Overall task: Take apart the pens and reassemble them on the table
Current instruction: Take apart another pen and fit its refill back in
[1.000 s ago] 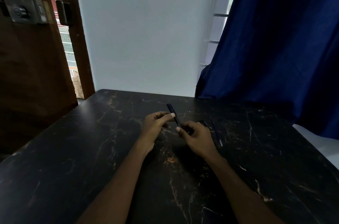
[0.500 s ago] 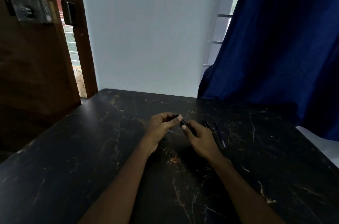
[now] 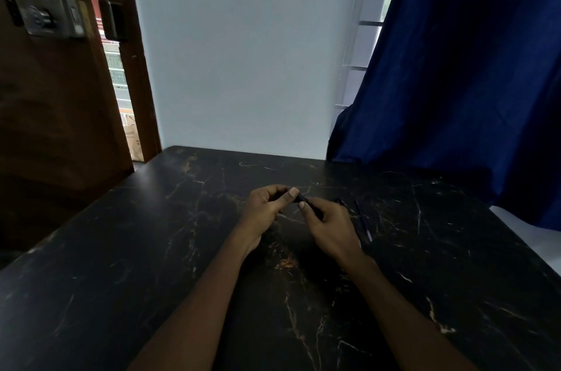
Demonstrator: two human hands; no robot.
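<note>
A dark pen (image 3: 303,199) is gripped between both hands just above the black marble table (image 3: 151,249). My left hand (image 3: 267,206) pinches one end with thumb and fingers. My right hand (image 3: 329,225) closes around the other end, and most of the pen is hidden inside the two hands. To the right of my right hand, a thin dark pen part (image 3: 362,220) lies on the table, and another dark piece (image 3: 340,202) shows just past my knuckles.
A blue curtain (image 3: 470,82) hangs at the right and drapes over the table's far right corner. A wooden door (image 3: 54,82) stands open at the left. A white wall closes off the table's far edge.
The pen stuck out up and to the left beyond my left fingers a second ago. My hands have since come together, and now only a short stretch shows between them.
</note>
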